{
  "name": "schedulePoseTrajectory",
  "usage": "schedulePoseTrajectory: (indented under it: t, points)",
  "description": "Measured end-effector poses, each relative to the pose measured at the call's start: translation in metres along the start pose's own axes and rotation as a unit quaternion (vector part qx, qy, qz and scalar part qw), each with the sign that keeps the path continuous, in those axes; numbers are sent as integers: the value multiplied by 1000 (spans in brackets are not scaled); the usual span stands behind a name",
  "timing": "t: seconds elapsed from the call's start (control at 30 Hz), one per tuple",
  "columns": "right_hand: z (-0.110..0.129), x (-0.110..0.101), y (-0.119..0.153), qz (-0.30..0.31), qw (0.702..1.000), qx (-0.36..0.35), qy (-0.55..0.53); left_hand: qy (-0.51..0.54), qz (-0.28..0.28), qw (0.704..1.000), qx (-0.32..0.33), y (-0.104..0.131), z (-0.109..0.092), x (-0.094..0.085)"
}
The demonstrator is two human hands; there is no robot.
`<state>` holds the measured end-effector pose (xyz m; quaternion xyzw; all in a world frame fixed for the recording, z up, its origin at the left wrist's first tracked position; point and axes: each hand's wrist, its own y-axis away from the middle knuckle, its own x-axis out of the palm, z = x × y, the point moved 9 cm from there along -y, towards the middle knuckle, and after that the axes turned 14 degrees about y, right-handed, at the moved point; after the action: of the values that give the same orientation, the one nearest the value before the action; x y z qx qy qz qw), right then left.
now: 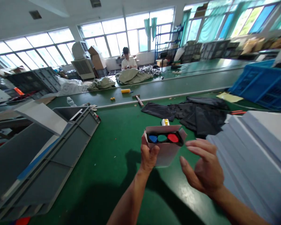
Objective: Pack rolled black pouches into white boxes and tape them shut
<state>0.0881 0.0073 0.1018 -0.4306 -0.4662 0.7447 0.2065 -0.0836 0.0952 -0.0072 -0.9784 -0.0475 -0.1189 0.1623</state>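
Observation:
My left hand (148, 156) grips the left side of a white cardboard box (167, 154), its thumb on the near face. The top of the box is open, its flaps standing up. Inside sits a black piece with a blue, a green and a red round top (172, 137) in a row; its lower part is hidden by the box. Just right of the box, my right hand (203, 165) is held in the air with thumb and fingers apart, nothing between them. Behind the box lies a small white and yellow object (165, 122).
A grey crate (67, 153) stands at left on the green table (114, 134). Grey-white stacked sheets (250, 150) lie at right, near black cloth (196, 114) and a blue crate (262, 84). Farther off are a hammer (139, 100), a yellow roll (125, 91) and a seated person (128, 62).

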Motion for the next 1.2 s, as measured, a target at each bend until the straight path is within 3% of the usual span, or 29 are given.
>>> schedulePoseTrajectory:
  t: [0.07,0.13,0.23,0.27,0.33,0.37,0.43,0.53,0.6,0.73,0.8,0.93,1.0,1.1,1.2]
  points:
    - [-45,0,23,-3,984,163,-68,-28,-6,999,26,-3,-3,-2]
    - [-75,31,45,104,938,276,-185,-53,1,998,23,-4,-3,-3]
    - [-80,79,61,263,851,309,-332,-135,-51,987,70,1,-24,-7]
    - [-79,87,61,286,836,305,-354,-187,-87,971,119,6,-40,-9]
    - [-76,95,58,307,821,301,-376,-300,-136,910,254,23,-80,1]
    - [-75,95,55,308,817,299,-385,-343,-124,875,319,32,-96,14]
    - [-72,91,52,312,810,290,-403,-403,-17,825,396,42,-111,50]
    - [-71,83,50,340,795,276,-420,-477,154,786,360,40,-99,90]
    - [-74,79,48,362,790,268,-416,-513,177,774,326,34,-91,98]
    - [-90,67,42,364,815,293,-343,-520,133,780,321,26,-92,99]
    - [-96,56,36,335,805,345,-348,-526,123,779,318,25,-92,100]
    - [-84,24,1,207,685,448,-536,-523,124,790,295,25,-93,104]
    - [-65,6,-34,156,664,423,-596,-514,112,803,281,22,-95,101]
    - [-18,-8,-86,171,698,313,-620,-498,92,825,248,12,-97,93]
    - [36,-3,-111,223,769,189,-569,-464,68,860,201,-2,-93,80]
